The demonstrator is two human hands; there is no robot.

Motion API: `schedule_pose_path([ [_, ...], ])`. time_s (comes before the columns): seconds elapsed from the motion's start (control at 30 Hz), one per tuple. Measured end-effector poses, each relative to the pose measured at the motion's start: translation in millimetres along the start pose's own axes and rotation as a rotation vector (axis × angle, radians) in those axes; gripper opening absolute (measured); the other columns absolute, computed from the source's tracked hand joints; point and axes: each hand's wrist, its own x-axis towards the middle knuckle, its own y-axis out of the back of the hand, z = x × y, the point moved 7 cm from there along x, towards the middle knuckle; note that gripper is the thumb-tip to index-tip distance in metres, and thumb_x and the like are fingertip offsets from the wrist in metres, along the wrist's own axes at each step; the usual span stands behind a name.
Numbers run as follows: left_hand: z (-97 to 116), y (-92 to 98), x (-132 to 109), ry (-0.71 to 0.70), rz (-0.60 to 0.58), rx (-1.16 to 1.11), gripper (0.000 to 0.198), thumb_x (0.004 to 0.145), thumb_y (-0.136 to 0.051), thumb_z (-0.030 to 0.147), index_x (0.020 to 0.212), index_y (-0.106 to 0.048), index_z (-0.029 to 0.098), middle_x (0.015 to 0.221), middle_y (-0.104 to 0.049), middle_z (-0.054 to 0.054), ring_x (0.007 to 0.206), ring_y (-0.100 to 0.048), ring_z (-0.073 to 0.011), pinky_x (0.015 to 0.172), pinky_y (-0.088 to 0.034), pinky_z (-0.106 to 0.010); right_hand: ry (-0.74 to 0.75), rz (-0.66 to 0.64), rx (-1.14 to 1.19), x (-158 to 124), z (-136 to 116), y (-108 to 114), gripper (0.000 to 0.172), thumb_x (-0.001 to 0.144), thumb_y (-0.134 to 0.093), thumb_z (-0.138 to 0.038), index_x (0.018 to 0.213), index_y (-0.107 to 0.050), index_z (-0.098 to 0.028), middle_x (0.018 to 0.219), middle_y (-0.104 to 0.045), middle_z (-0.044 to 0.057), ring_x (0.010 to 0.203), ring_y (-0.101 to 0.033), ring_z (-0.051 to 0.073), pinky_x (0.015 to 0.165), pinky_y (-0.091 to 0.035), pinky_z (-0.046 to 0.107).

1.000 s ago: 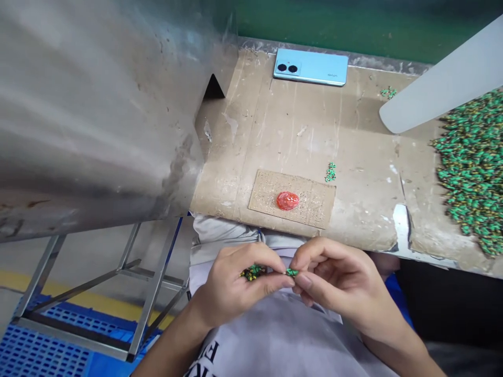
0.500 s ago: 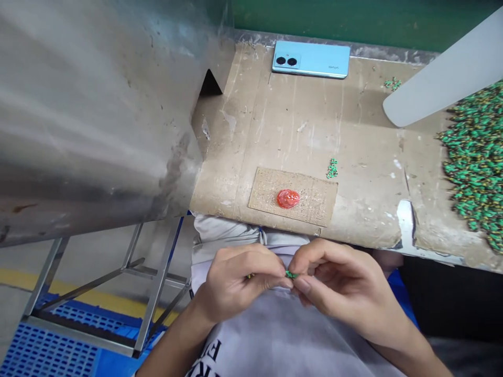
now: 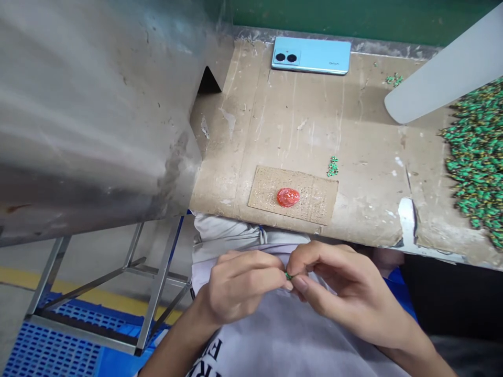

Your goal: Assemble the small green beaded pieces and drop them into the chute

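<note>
Close to my body, below the table edge, both hands meet fingertip to fingertip. My left hand (image 3: 239,285) is closed in a pinch at a tiny green piece (image 3: 288,275). Thumb and forefinger of my right hand (image 3: 346,288) pinch the same piece from the other side. Most of it is covered by the fingertips, so its shape cannot be made out. Just beyond the hands, a glossy red lump (image 3: 288,197) sits on a small cardboard rectangle (image 3: 314,203). A little cluster of green pieces (image 3: 332,166) lies off that card's far right corner.
Many green and yellow-brown pieces form a pile (image 3: 479,162) at the right. A pale tube-like object (image 3: 444,68) slants over the cardboard-covered table (image 3: 291,131). At the back lies a light blue phone (image 3: 314,55). A large metal panel (image 3: 98,115) fills the left, above a metal frame (image 3: 157,293).
My left fingers have closed further over the green piece, and less of it shows. A yellowish bit visible earlier within the left hand is now hidden. The view has shifted slightly.
</note>
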Motion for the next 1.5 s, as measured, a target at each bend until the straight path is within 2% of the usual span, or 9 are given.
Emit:
schedule_pose_path([
  [0.27,-7,-4.7,-4,0.093,0.034,-0.052,0.018,0.102,-0.059,0.006,0.098,-0.071,0.019,0.082,-0.082,-0.004,0.075,-0.080,-0.0146,0.069,-0.065,-0.019,0.040,-0.037,-0.152,0,-4,2,0.011,0.102,-0.061,-0.021,0.092,-0.064,-0.023,0.075,-0.068,-0.002,0.066,-0.062,0.013,0.062,-0.053,0.024],
  [0.43,-9,-5.1,-3,0.104,0.051,-0.090,0.021,0.099,-0.059,0.002,0.100,-0.071,0.020,0.080,-0.081,-0.002,0.073,-0.080,-0.0152,0.066,-0.064,-0.019,0.054,-0.024,-0.176,4,-6,1,0.013,0.102,-0.060,-0.021,0.090,-0.065,-0.023,0.073,-0.068,-0.002,0.063,-0.061,0.012,0.060,-0.051,0.024],
  [0.53,-11,-5.7,-4,0.121,0.076,-0.124,0.015,0.101,-0.062,0.006,0.099,-0.070,0.018,0.075,-0.078,-0.002,0.069,-0.077,-0.0145,0.065,-0.063,-0.019,0.064,-0.012,-0.190,2,-5,0,0.012,0.102,-0.060,-0.020,0.091,-0.064,-0.023,0.074,-0.067,-0.003,0.064,-0.060,0.011,0.062,-0.051,0.023],
  [0.67,-13,-7.4,-11,0.175,0.067,-0.167,0.008,0.103,-0.065,0.015,0.098,-0.070,0.019,0.072,-0.076,-0.001,0.066,-0.074,-0.0148,0.064,-0.062,-0.022,0.022,-0.032,-0.165,-4,3,-5,0.010,0.102,-0.060,-0.020,0.093,-0.063,-0.023,0.074,-0.065,-0.003,0.065,-0.060,0.011,0.063,-0.050,0.023],
  [0.83,-11,-11.3,-25,0.224,0.009,-0.176,0.013,0.103,-0.063,0.013,0.092,-0.068,0.019,0.071,-0.074,-0.001,0.062,-0.071,-0.0147,0.060,-0.059,-0.022,-0.090,-0.035,-0.080,-14,17,-18,0.013,0.104,-0.057,-0.024,0.092,-0.063,-0.022,0.073,-0.063,-0.002,0.064,-0.057,0.012,0.060,-0.047,0.024],
  [1.03,-10,-14.1,-42,0.311,-0.024,-0.210,0.015,0.101,-0.067,0.015,0.087,-0.068,0.020,0.070,-0.075,-0.001,0.058,-0.071,-0.0134,0.059,-0.057,-0.019,-0.145,0.047,-0.099,-37,25,-33,0.019,0.107,-0.054,-0.031,0.094,-0.064,-0.022,0.074,-0.062,-0.002,0.066,-0.055,0.013,0.062,-0.045,0.024],
  [1.27,-7,-21.2,-56,0.379,-0.157,-0.272,0.016,0.097,-0.069,0.014,0.082,-0.067,0.018,0.070,-0.075,-0.001,0.061,-0.071,-0.0147,0.060,-0.055,-0.021,-0.119,0.199,-0.125,-64,26,-51,0.024,0.108,-0.054,-0.035,0.093,-0.066,-0.021,0.076,-0.066,0.001,0.068,-0.061,0.014,0.063,-0.049,0.024],
  [1.4,-1,-21.9,-57,0.339,-0.191,-0.268,0.019,0.097,-0.069,0.015,0.078,-0.066,0.018,0.068,-0.073,-0.001,0.059,-0.067,-0.0147,0.060,-0.053,-0.022,-0.103,0.256,-0.131,-76,29,-59,0.025,0.109,-0.052,-0.038,0.096,-0.066,-0.021,0.075,-0.067,0.001,0.067,-0.062,0.014,0.063,-0.049,0.024],
  [1.5,8,-20.9,-54,0.251,-0.213,-0.258,0.022,0.098,-0.067,0.014,0.077,-0.064,0.018,0.066,-0.071,-0.001,0.058,-0.066,-0.0145,0.058,-0.053,-0.022,-0.066,0.291,-0.144,-83,24,-62,0.026,0.110,-0.051,-0.038,0.097,-0.066,-0.021,0.075,-0.066,0.000,0.068,-0.064,0.014,0.063,-0.050,0.024],
])
